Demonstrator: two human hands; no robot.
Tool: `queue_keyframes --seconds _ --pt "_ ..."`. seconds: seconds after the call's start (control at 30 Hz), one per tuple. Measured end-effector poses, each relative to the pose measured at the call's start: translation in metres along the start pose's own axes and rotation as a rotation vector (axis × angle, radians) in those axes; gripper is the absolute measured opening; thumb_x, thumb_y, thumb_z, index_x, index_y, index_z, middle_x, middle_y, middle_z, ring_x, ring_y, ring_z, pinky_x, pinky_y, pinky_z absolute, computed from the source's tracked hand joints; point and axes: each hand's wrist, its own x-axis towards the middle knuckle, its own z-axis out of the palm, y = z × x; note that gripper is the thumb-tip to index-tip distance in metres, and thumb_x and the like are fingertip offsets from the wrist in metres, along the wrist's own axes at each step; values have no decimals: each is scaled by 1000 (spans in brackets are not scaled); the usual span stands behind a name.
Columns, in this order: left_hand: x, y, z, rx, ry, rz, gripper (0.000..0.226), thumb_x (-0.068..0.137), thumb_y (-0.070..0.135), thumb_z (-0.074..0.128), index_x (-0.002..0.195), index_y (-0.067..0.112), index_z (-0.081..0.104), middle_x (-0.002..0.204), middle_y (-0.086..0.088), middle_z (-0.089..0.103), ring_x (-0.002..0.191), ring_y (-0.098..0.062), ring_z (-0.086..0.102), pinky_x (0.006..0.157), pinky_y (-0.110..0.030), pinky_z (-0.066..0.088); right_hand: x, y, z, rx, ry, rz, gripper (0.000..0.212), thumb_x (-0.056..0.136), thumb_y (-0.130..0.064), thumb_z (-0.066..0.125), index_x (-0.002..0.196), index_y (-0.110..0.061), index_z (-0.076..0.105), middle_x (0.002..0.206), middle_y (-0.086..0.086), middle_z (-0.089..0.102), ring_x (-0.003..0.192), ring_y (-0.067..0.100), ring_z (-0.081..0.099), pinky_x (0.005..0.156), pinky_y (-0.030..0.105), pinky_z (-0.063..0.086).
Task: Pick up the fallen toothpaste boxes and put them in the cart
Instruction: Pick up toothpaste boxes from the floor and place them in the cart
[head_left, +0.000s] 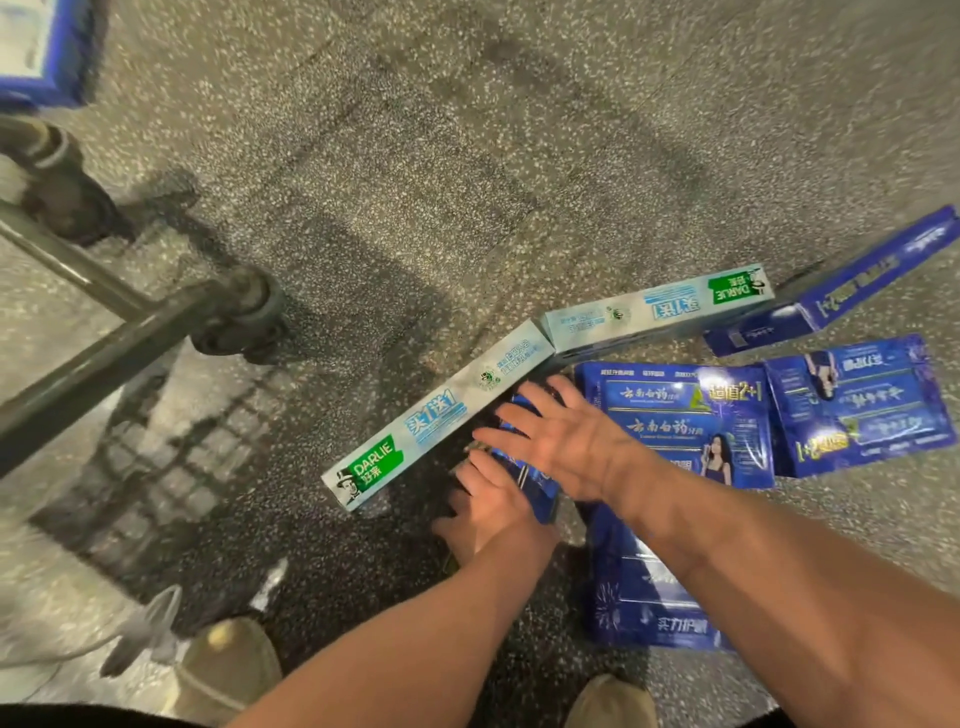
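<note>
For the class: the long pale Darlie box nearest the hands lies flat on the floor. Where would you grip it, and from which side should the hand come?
Grip the near Darlie box around its middle, across the narrow width, coming from above. It is long, slim and lying flat, so fingers can span its long edges, and a middle grip should keep it balanced. The right hand hovers closest; the left hand is busy at a blue box.

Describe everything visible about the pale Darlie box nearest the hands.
The nearer Darlie box is a long, slim carton, seemingly glossy card, pale blue-white with a green logo panel at its near end. It lies flat on the speckled floor, running diagonally, its far end meeting a second Darlie box. The hands are beside it; whether they touch it is unclear.
</note>
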Motion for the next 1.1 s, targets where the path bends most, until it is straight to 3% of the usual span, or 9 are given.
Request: queue_keyframes --seconds 0.07,0.2,0.33,0.47,0.63,0.77,0.87,0.97,1.1 --pt "0 -2 1 -6 -16 -1 136 60 83 74 148 9 2 139 -4 27 124 -21 45 96 -47 47 3 -4 7 -62 37 -21 84 95 -23 61 159 -34 8 163 4 19 148 39 14 118 60 12" --pt "8 -5 5 -19 -10 58 126 65 80 75 142 10 3 138 -4 28 126 -20 43 95 -43 48 15 -7 18 -129 117 -47 57 88 -24 70 141 -30 49 143 0 51 136 32 41 113 56 30" --pt "5 -13 -5 -20 26 139 109 73 72 72 138 13 8 135 -4 32 124 -23 44 95 -45 44 17 -7 19 -137 179 -53 51 79 -21 76 126 -25 57 124 0 57 126 27 42 111 55 33" --pt "-25 -31 -33 75 166 245 102 65 64 78 133 9 26 120 -7 48 105 -28 55 81 -46 47 -19 -21 -11 -106 146 41 62 82 -25 72 138 -21 48 138 4 53 142 29 35 118 60 20" --pt "-111 -49 -105 226 55 395 108 75 61 73 150 7 15 138 -7 39 123 -29 47 95 -47 41 -105 -35 -92 -19 -4 71 93 76 -45 76 149 -18 25 145 10 38 143 34 27 122 55 -3" --pt "-203 -47 -184 238 41 456 107 77 57 71 152 11 11 141 -8 40 127 -30 46 99 -49 40 -191 -39 -176 123 -21 103 98 68 -53 79 147 -21 29 129 7 45 124 30 45 118 52 21" --pt "-272 -40 -253 267 71 490 109 75 62 73 152 15 12 139 -7 42 127 -30 47 100 -48 40 -262 -34 -245 169 140 125 101 39 -51 87 127 -15 54 101 10 57 89 31 58 87 50 47" --pt "-336 -34 -324 286 78 521 111 77 62 73 153 18 5 142 -8 38 131 -32 43 106 -50 36 -330 -28 -318 179 197 139 95 34 -52 84 116 -14 54 94 10 56 82 30 56 77 46 47" --pt "-416 -31 -413 283 140 561 104 78 57 70 154 18 11 142 -7 40 131 -31 43 106 -49 35 -403 -22 -419 128 156 159 75 55 -49 78 118 -18 53 104 4 57 91 27 56 78 43 41"
